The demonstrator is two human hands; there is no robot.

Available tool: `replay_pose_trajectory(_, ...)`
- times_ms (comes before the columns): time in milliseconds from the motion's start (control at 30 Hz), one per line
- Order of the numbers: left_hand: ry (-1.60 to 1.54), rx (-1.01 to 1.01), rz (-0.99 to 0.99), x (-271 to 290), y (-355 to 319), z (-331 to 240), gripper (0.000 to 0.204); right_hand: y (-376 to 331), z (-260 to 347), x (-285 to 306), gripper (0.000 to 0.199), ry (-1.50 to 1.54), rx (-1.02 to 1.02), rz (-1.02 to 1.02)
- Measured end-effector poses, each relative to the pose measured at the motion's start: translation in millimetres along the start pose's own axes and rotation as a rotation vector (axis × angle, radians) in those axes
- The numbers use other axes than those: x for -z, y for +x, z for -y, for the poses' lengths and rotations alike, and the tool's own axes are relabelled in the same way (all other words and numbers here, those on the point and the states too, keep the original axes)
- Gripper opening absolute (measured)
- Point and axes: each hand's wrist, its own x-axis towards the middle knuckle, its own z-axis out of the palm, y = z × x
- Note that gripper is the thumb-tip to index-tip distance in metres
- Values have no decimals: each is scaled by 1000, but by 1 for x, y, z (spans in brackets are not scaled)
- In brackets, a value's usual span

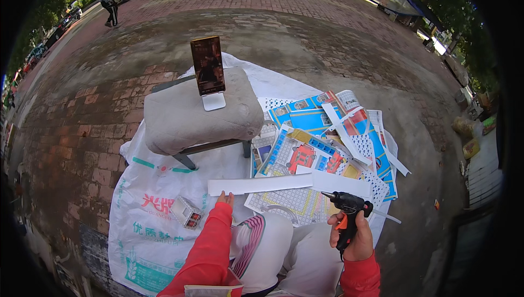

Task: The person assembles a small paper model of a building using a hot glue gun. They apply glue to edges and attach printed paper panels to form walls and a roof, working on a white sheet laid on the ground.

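Observation:
In my right hand (357, 238) is a black hot glue gun (349, 205) with an orange trigger; my fingers wrap round its handle. Its nozzle points left, and a pale glue stick pokes out at the back. My left hand (225, 199) pinches the lower edge of a long white card strip (259, 184) near its left end. That strip reaches right, to a second white strip (341, 183) that lies over the printed sheets (295, 196). A small card box model (186, 213) with printed windows sits left of my left forearm.
A phone (208, 65) stands on a white holder (214, 102) atop a grey cushioned stool (202, 120). Colourful cut sheets (305, 112) pile up right of it. Under everything is a white woven sack (147, 242) on paving. A person (107, 0) is far off at upper left.

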Motion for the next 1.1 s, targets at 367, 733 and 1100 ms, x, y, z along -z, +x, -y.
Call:
replay_pose_trajectory(367,547,-734,544,-107,-203,49,10,26,1,-22,51,-211,116,-74)
replay_pose_trajectory(733,981,-2156,885,-180,-485,71,16,-11,37,-69,41,-121,392,61)
replay_pose_trajectory(1100,1523,-1847,1298,-123,-575,94,13,-80,37,-57,42,-299,564,-145)
